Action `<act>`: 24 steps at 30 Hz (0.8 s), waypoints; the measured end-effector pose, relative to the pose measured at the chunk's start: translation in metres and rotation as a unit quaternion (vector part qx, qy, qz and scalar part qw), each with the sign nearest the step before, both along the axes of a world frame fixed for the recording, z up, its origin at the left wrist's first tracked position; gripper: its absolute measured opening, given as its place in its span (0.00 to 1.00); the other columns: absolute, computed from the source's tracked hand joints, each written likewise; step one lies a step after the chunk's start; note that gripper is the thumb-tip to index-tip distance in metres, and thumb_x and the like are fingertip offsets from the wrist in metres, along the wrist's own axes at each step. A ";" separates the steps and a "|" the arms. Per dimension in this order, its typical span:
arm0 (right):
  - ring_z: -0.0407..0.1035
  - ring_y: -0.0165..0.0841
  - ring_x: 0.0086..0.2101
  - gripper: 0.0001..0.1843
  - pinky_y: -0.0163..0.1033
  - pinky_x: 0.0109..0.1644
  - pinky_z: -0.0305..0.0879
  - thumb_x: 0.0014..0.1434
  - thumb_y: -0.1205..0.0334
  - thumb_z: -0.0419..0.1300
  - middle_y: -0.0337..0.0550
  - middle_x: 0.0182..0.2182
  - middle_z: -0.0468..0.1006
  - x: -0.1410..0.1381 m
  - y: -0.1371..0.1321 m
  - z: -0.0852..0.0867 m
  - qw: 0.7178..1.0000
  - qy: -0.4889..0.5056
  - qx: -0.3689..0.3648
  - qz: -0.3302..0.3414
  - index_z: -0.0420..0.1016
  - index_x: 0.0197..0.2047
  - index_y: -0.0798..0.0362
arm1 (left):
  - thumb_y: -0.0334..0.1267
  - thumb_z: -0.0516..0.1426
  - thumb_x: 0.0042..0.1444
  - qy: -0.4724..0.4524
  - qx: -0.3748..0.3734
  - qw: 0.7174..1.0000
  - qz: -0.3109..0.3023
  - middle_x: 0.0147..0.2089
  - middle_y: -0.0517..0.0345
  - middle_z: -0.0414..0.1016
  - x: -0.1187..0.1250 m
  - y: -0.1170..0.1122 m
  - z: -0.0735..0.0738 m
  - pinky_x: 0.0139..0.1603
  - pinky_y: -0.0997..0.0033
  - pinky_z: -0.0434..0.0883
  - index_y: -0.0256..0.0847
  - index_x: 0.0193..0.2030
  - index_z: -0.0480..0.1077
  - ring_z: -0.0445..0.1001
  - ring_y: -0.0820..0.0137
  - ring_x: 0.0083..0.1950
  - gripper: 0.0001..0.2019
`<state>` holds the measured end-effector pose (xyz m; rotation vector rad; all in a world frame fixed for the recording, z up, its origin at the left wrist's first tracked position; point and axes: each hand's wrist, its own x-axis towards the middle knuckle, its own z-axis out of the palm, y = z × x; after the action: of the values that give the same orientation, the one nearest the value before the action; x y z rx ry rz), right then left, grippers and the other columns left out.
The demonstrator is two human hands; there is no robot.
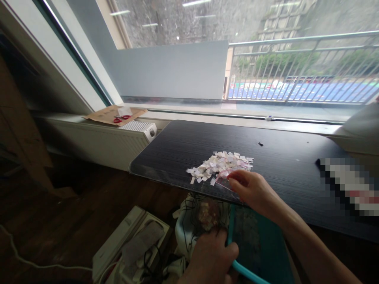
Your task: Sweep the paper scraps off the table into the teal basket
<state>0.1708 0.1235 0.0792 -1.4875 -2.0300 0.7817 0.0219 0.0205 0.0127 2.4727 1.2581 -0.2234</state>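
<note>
A loose heap of small white paper scraps [220, 163] lies on the dark tabletop, some tinted pink or yellow. My right hand [251, 187] is at the heap's near right side, its thumb and fingers closed in a pinch on a thin, clear plastic piece with a pink edge [222, 184]. Below the table edge, my left hand [211, 252] is closed around the rim of a teal bin [247, 272]. Pale bits show dimly inside the bin. Just beyond my left knuckles sits a clear, crinkled bag-like bundle [208, 213]; whether the fingers touch it I cannot tell.
Red-handled scissors [122, 118] rest on a brown paper envelope [103, 114] by the window, above a white radiator [118, 144]. A pixelated object [352, 187] lies at the table's right. Below, dark cables and a pale box [121, 240] crowd the floor; a white cord [53, 266] runs left.
</note>
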 end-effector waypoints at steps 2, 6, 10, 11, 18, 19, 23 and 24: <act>0.66 0.28 0.21 0.14 0.32 0.25 0.56 0.58 0.56 0.51 0.37 0.21 0.74 -0.003 -0.002 0.001 1.000 -0.010 -0.004 0.009 0.76 0.35 0.52 | 0.41 0.62 0.46 -0.002 0.004 1.000 0.004 0.41 0.53 0.67 -0.001 -0.001 0.000 0.34 0.62 0.72 0.43 0.38 0.68 0.69 0.57 0.41 0.12; 0.65 0.29 0.22 0.15 0.33 0.25 0.54 0.57 0.55 0.51 0.38 0.21 0.74 0.005 -0.001 0.003 0.998 -0.056 0.022 -0.018 0.76 0.33 0.52 | 0.41 0.63 0.45 -0.011 0.015 1.000 0.004 0.41 0.53 0.67 -0.001 -0.001 0.001 0.35 0.63 0.72 0.43 0.37 0.68 0.69 0.57 0.42 0.12; 0.65 0.29 0.22 0.15 0.33 0.26 0.54 0.56 0.55 0.51 0.37 0.21 0.74 0.015 0.002 0.004 0.996 -0.064 0.038 -0.038 0.77 0.33 0.53 | 0.40 0.62 0.46 -0.007 0.007 1.000 0.003 0.42 0.52 0.67 0.001 -0.001 0.003 0.35 0.62 0.72 0.43 0.38 0.68 0.69 0.57 0.42 0.12; 0.65 0.29 0.22 0.15 0.33 0.26 0.54 0.56 0.55 0.51 0.37 0.20 0.74 0.017 0.003 0.004 0.997 -0.061 0.035 -0.037 0.77 0.33 0.53 | 0.40 0.62 0.47 -0.007 0.005 1.000 0.004 0.42 0.52 0.67 0.001 -0.001 0.003 0.36 0.62 0.72 0.43 0.38 0.68 0.69 0.57 0.42 0.12; 0.64 0.28 0.20 0.14 0.33 0.24 0.53 0.56 0.55 0.52 0.37 0.19 0.73 0.029 0.004 0.001 0.995 -0.082 0.030 -0.053 0.76 0.32 0.52 | 0.42 0.62 0.48 -0.015 0.000 1.000 0.010 0.42 0.53 0.67 0.000 0.000 0.007 0.36 0.62 0.71 0.43 0.38 0.68 0.69 0.58 0.42 0.12; 0.64 0.28 0.20 0.14 0.33 0.24 0.53 0.56 0.55 0.52 0.37 0.19 0.73 0.028 0.003 0.002 0.995 -0.076 0.029 -0.056 0.76 0.33 0.52 | 0.41 0.62 0.48 -0.013 0.001 1.000 0.012 0.42 0.54 0.67 0.001 0.000 0.008 0.36 0.62 0.71 0.44 0.38 0.68 0.69 0.58 0.42 0.12; 0.65 0.28 0.22 0.14 0.32 0.25 0.55 0.57 0.55 0.51 0.37 0.21 0.74 0.014 0.000 0.005 0.998 -0.046 0.031 -0.036 0.76 0.34 0.52 | 0.38 0.63 0.46 0.010 0.012 1.000 0.025 0.41 0.54 0.67 0.005 -0.001 0.012 0.37 0.63 0.71 0.43 0.38 0.68 0.69 0.59 0.42 0.12; 0.64 0.28 0.22 0.14 0.32 0.25 0.54 0.57 0.55 0.51 0.37 0.21 0.73 0.010 -0.001 0.005 0.998 -0.047 0.028 -0.024 0.75 0.32 0.52 | 0.38 0.63 0.45 0.014 0.013 0.999 0.027 0.41 0.54 0.67 0.005 -0.001 0.013 0.37 0.63 0.70 0.43 0.37 0.68 0.68 0.59 0.42 0.12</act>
<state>0.1806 0.1222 0.0846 -1.5614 -2.0584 0.6433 0.0272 0.0195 0.0255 2.4630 1.3458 -0.2305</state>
